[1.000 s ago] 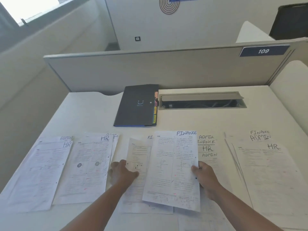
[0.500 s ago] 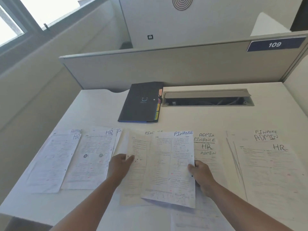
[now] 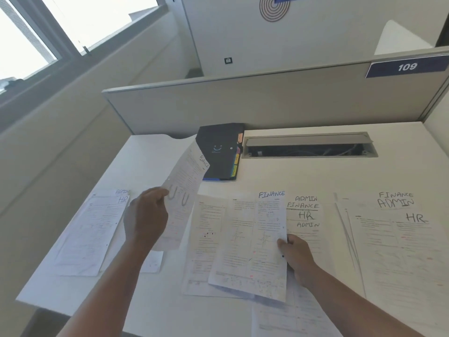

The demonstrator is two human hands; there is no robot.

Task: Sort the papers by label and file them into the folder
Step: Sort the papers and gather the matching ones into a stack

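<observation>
— Where's the folder (image 3: 220, 152)?
— At the desk's (image 3: 150, 161) back, left of the cable tray (image 3: 308, 147).
— The papers?
— In front: HR sheet (image 3: 90, 229) left, FINANCE sheet (image 3: 255, 242) centre, HR pile (image 3: 401, 251) right.

My white tabletop (image 3: 150, 156) ends at a grey partition (image 3: 243, 105) with a blue plate (image 3: 407, 67) reading 109. A cable slot (image 3: 308, 148) sits open near it, wires perhaps inside. Daylight pours through the window (image 3: 36, 27) on my left.
</observation>
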